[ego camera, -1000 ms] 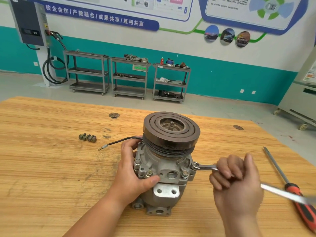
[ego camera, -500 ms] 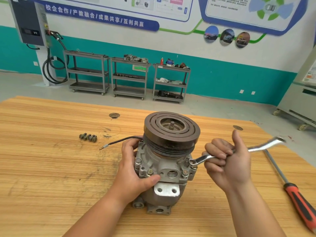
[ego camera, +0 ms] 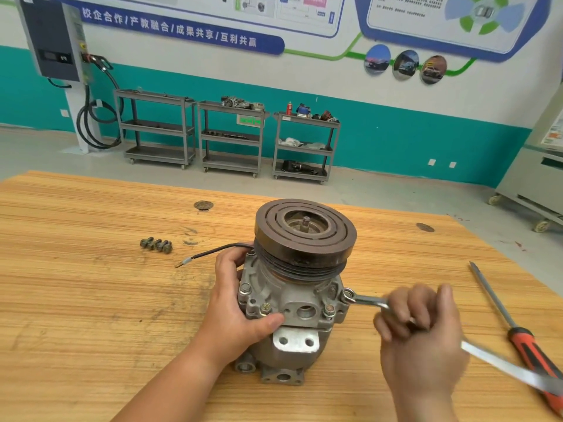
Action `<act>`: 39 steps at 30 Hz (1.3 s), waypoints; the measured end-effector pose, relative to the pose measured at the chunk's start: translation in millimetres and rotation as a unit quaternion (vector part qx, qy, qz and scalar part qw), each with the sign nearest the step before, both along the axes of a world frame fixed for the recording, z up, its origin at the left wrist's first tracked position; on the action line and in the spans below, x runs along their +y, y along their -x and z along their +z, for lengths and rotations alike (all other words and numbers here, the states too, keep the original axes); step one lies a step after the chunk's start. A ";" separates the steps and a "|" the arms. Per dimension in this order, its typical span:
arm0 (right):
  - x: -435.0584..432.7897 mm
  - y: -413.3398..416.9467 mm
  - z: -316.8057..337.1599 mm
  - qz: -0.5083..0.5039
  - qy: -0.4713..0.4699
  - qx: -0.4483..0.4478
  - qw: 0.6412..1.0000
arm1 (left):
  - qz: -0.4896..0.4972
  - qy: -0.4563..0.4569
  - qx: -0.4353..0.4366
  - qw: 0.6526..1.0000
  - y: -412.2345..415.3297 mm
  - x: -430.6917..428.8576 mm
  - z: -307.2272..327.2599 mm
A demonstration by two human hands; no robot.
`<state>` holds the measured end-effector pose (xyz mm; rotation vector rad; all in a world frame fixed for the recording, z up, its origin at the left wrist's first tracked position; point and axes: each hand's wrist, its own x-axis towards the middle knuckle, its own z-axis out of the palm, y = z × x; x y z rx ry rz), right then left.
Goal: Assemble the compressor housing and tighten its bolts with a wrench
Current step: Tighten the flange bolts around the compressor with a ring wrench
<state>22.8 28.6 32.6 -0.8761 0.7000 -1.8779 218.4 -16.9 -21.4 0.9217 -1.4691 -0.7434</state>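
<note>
Right hand (ego camera: 420, 339): fingers (ego camera: 399, 303) curled tight round wrench (ego camera: 365, 300) shank. Ring end sits on bolt (ego camera: 348, 295) at right edge of compressor housing (ego camera: 292, 300); wrench tail blurred.
Left hand (ego camera: 240, 312): fingers wrapped round housing's left side, thumb pressed on front flange.
Housing upright mid-bench (ego camera: 91, 300), pulley (ego camera: 304, 233) on top.
Black wire (ego camera: 213, 251) trails left.
Loose bolts (ego camera: 157, 245) well left.
Red-handled screwdriver (ego camera: 530, 345) lies at right.

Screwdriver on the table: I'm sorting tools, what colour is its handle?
The screwdriver handle is red with black inlays; head view shows it best.
</note>
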 end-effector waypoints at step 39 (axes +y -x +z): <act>14.4 -11.3 -10.6 -0.080 0.053 0.071 0.993 | 0.002 -0.016 -0.017 1.000 -1.2 1.7 3.9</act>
